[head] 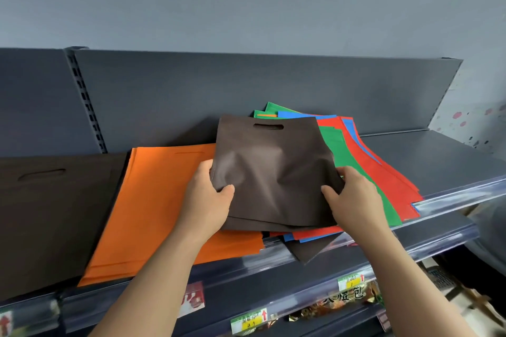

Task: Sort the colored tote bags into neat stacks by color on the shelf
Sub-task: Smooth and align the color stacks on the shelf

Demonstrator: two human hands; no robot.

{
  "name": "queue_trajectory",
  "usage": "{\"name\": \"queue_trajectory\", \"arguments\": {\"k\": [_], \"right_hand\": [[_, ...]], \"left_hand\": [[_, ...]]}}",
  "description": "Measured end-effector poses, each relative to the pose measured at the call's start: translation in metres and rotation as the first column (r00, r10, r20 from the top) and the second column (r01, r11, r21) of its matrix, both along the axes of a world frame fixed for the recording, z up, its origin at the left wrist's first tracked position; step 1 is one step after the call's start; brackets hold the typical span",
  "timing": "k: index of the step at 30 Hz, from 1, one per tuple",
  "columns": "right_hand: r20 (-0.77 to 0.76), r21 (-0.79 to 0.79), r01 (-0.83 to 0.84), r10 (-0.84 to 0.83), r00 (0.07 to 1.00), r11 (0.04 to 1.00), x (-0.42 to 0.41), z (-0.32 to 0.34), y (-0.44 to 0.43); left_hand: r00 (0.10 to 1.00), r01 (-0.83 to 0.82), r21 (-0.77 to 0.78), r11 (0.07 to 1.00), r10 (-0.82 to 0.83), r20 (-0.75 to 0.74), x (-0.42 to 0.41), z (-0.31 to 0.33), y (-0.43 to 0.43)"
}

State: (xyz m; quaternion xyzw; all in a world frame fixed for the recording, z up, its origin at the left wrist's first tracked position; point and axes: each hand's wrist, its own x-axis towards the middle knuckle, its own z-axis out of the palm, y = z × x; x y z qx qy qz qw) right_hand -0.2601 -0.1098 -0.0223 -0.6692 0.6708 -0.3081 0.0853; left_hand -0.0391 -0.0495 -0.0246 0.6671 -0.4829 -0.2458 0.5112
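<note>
Both hands hold a brown tote bag (273,167) lifted over the shelf's middle, handle slot at its far end. My left hand (210,194) grips its left edge and my right hand (347,191) grips its right edge, thumbs on top. Under and behind it lies a mixed pile of green (353,169), red (383,175) and blue (353,131) bags. To the left sits an orange stack (158,200). A brown stack (52,213) lies at the far left. Another brown bag's corner (309,250) pokes out under the mixed pile, over the shelf front.
The dark grey shelf (438,156) has bare surface to the right of the mixed pile and a back panel behind. A clear price rail (451,200) runs along its front edge. Lower shelves with price tags (350,282) and packaged goods sit below.
</note>
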Motion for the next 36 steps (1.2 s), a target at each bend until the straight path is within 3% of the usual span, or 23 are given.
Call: {"name": "queue_trajectory", "arguments": {"k": [5,13,24,28,32,36], "right_hand": [[0.095,-0.108,-0.088,0.099,0.991,0.99,0.06,0.01,0.028],[0.123,-0.125,-0.241,0.256,0.959,0.962,0.19,0.006,0.076],[0.164,0.012,-0.38,0.373,0.913,0.925,0.323,-0.027,0.127],[0.071,0.074,-0.377,0.373,0.925,0.923,0.344,-0.036,0.137],[-0.113,0.104,-0.333,0.344,0.932,0.937,0.349,-0.038,0.145],[-0.312,0.086,-0.325,0.336,0.889,0.942,0.342,-0.036,0.146]], "left_hand": [[0.997,-0.058,-0.046,0.997,0.059,0.039,0.058,0.009,0.038],[0.968,-0.211,-0.039,0.977,0.214,0.13,0.178,0.012,0.115],[0.904,-0.385,0.107,0.917,0.351,0.244,0.3,-0.01,0.187],[0.888,-0.422,0.217,0.88,0.352,0.297,0.319,-0.019,0.196],[0.834,-0.47,0.294,0.832,0.31,0.457,0.326,-0.024,0.2],[0.69,-0.526,0.236,0.817,0.247,0.681,0.326,-0.027,0.202]]}}
